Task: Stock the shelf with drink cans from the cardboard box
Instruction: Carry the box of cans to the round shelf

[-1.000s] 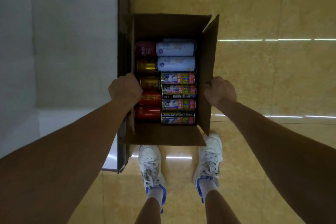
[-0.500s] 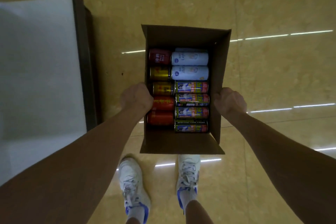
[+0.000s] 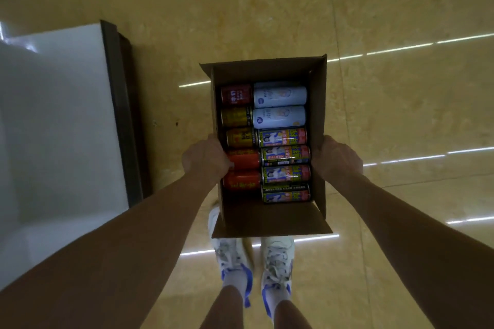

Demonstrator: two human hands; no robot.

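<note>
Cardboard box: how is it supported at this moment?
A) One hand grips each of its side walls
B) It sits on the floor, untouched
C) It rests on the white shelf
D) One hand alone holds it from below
A: the left hand grips the left wall of the cardboard box and the right hand grips its right wall. The box is held above the person's shoes, with the drink cans lying inside.

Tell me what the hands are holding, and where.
The box: left hand grips its left wall, right hand its right wall.
</note>
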